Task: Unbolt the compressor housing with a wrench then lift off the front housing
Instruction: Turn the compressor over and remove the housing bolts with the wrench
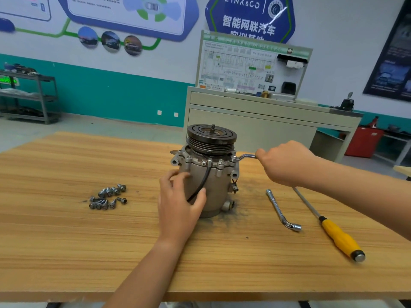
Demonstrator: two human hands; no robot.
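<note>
A grey cast-metal compressor (219, 192), cylindrical with a lugged flange, stands upright near the middle of the grained wooden table (66, 241), its long axis vertical and its dark ribbed pulley (211, 136) facing up. The left hand (180, 201) curls round its near side, gripping it. The right hand (282, 163) clamps a bent steel wrench (246, 156) that reaches the flange's right edge. Loose silver bolts (107, 196) lie heaped at the left; a chrome L-shaped socket wrench (281, 211) and a yellow-handled screwdriver (340, 238) lie at the right. Beyond the table stand a beige cabinet (255, 123) and a teal-and-white wall (111, 90).
</note>
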